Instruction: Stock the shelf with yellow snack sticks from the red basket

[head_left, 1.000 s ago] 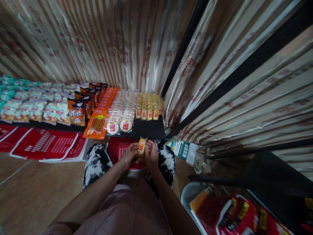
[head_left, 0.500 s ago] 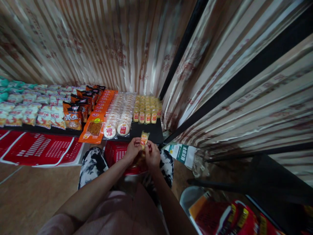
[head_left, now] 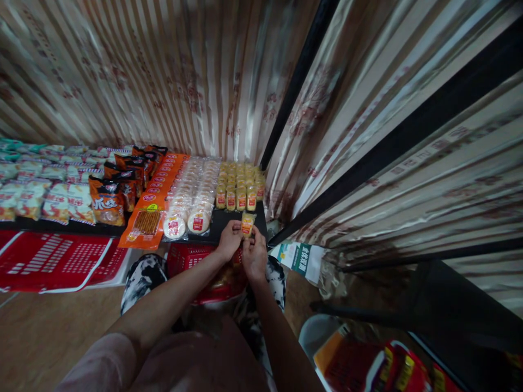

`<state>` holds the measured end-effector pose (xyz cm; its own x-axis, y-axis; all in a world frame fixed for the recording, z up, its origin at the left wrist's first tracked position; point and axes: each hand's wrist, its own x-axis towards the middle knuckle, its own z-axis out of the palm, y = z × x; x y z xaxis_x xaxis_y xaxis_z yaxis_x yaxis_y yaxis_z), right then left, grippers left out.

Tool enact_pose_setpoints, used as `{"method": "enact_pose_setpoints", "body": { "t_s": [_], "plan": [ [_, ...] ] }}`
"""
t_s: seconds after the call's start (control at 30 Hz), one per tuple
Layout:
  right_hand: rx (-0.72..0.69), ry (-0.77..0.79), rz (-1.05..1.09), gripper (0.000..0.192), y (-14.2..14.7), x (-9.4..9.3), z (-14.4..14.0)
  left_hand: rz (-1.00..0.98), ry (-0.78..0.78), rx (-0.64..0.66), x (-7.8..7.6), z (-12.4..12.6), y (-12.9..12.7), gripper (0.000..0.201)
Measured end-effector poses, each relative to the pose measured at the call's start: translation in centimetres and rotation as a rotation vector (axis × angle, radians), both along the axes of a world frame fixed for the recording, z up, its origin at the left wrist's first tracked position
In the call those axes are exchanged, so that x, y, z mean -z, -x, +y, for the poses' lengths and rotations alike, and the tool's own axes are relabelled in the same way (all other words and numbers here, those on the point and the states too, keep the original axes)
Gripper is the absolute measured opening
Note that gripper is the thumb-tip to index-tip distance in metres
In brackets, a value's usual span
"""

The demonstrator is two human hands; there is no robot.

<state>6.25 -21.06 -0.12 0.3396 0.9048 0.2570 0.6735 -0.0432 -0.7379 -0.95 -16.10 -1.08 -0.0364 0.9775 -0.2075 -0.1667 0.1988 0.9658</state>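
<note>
Head cam: small yellow snack pack (head_left: 247,224) sits pinched between both my hands, upright, just over the front edge of the black shelf (head_left: 241,218). Left hand (head_left: 229,239) grips its left side w/ fingertips closed on it; right hand (head_left: 254,253) holds the lower right side, also closed on the pack. Right behind it, rows of matching yellow packs (head_left: 239,188) fill the shelf's right end; round white cakes (head_left: 192,198) next to them, then long orange packs (head_left: 153,204). Red basket (head_left: 192,258) sits btwn my knees, below my hands. To do this well, I think: keep the pack upright, label facing me, line it up w/ the front row, don't knock the neighbours over.
</note>
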Motion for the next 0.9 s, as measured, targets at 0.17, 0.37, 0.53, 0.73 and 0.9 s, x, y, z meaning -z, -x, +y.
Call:
{"method": "enact_pose_setpoints", "body": {
  "t_s": [0.17,0.37,0.53,0.73,0.9],
  "plan": [
    [0.011,0.016,0.06,0.049,-0.1,0.7,0.9,0.082,0.01,0.016,0.6,1.3,-0.8,0.014],
    [0.058,-0.059,0.004,0.054,-0.4,2.5,2.1,0.158,0.027,0.08,0.4,2.5,-1.7,0.02],
    [0.084,-0.066,-0.03,0.06,-0.5,3.3,2.8,0.154,0.025,0.136,0.6,3.4,-2.6,0.026],
    [0.11,-0.045,-0.023,0.06,-0.6,3.4,3.7,0.139,0.053,0.152,-0.6,3.9,-3.5,0.028],
    [0.129,-0.008,-0.004,0.061,-1.0,3.3,4.7,0.058,0.032,0.135,-1.5,4.7,-4.1,0.019]
  ]
}}
